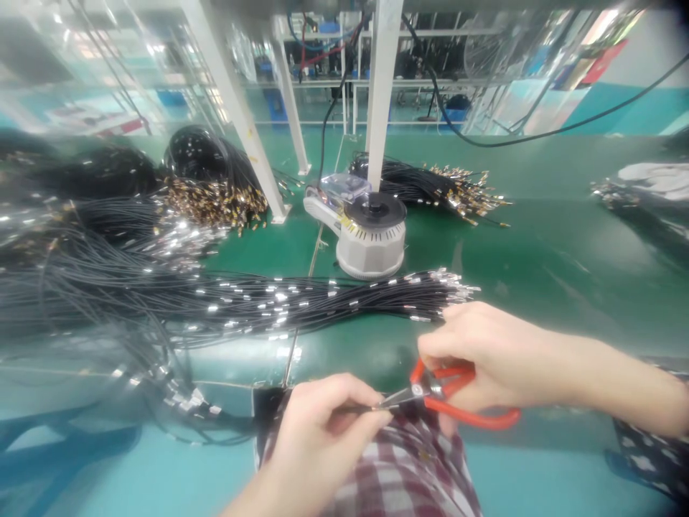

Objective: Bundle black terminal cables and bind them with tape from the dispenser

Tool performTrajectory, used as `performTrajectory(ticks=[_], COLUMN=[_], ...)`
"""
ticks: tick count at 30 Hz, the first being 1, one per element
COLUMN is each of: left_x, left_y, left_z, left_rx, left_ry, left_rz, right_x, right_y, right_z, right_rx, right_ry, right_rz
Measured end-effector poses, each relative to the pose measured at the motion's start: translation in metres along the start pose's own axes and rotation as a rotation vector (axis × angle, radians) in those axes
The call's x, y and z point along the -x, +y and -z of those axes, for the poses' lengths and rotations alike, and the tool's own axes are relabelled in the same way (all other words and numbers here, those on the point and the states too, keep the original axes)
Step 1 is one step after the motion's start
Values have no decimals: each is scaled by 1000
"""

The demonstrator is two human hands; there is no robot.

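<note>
My left hand [317,424] pinches the end of a thin black cable [352,409] close to my body, above a plaid garment. My right hand [484,359] grips red-handled scissors [457,398], whose metal tips touch the cable end right beside my left fingertips. Just beyond both hands a long bundle of black cables with metal ends [323,301] lies across the green table [538,266].
A white tape dispenser [369,230] stands mid-table behind the bundle. More black cable piles with gold connectors lie at the left [209,194] and behind the dispenser [441,187]. White frame posts [382,93] rise from the table. A bagged pile sits at far right [651,187].
</note>
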State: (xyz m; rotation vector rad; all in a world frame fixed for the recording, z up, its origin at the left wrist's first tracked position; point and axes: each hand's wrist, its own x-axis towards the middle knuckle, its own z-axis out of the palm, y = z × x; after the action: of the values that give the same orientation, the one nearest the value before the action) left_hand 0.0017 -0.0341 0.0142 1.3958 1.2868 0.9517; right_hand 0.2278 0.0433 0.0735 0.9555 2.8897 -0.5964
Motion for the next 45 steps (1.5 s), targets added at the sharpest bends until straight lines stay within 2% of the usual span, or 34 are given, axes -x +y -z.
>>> performTrajectory(ticks=[7,14,17,19,21,22,24,26,27,29,31,33,35,37,39,40,41,42,45], left_x=[-1,0,0,-1,-3,-3,-5,-5,-6,-6,-7,-9,-11,-14,-17,-18,-20,-21,-25], left_y=[0,-4,-6,-5,-2,-1,2,1,0,-4,-8,-11,-11,-9,-7,-6,-5,-4,-4], left_z=[0,-3,-5,-7,-6,-6,-5,-3,-3,-3,-3,-1,2,5,7,8,8,7,3], left_rx=[-23,12,21,45,79,101,158,253,306,397,477,554,613,628,595,561,520,474,335], left_ry=[-4,-4,-43,-82,-70,-42,18,38,33,18,18,43,81,106,126,134,135,135,128], left_rz=[-24,-102,-48,14,75,100,144,194,224,281,318,341,355,348,315,295,278,262,216], right_x=[5,9,9,8,4,1,-5,-12,-15,-21,-29,-37,-44,-47,-46,-44,-43,-41,-40], right_y=[-7,-4,-7,-4,9,22,55,94,113,143,158,157,141,112,76,58,41,25,-5], right_z=[2,-8,-11,-11,-12,-11,-8,-3,0,4,7,7,6,1,-7,-10,-13,-15,-16], right_rx=[53,201,232,144,-44,-141,-249,-93,-53,-42,-82,-141,-218,-331,-478,-582,-791,-943,-985], right_ry=[63,115,144,151,164,194,327,565,607,646,665,696,722,680,524,390,182,32,-204], right_rz=[33,137,168,156,50,-48,-358,-746,-817,-857,-830,-775,-700,-595,-451,-353,-229,-156,-113])
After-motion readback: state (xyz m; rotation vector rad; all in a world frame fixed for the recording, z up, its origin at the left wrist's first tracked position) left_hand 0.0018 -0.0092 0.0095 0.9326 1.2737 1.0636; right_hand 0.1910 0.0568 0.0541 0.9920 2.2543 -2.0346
